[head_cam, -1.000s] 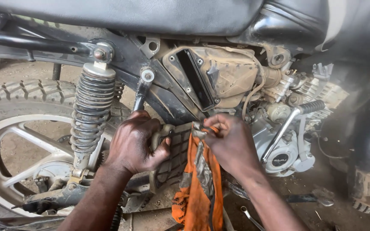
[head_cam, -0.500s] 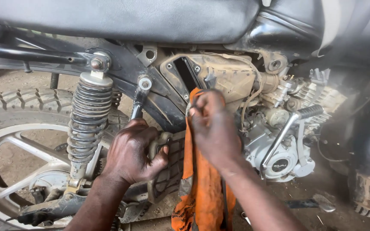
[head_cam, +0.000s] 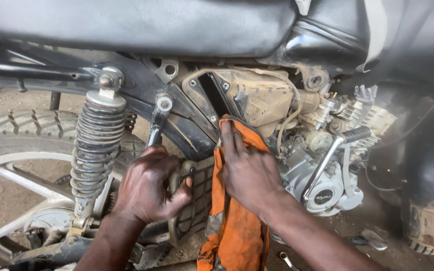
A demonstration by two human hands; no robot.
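Centrally, orange rag (head_cam: pixel 234 221) draped down motorcycle frame (head_cam: pixel 187 125), grimy and creased, pressed by right hand (head_cam: pixel 249 173), fingers flat together. Beside it, left hand (head_cam: pixel 149 188), fingers curled around gridded side cover (head_cam: pixel 194 200). Leftward, coiled shock absorber (head_cam: pixel 96 145).

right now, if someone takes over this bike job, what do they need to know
Left hand: gripping the gridded filter panel by its edge, below the frame.
Right hand: pressing the orange rag flat against the lower edge of the open air box; fingers point up at the opening.
Done: the panel is off the box and the opening is bare.
Left: box surfaces look dusty; panel not back in place.
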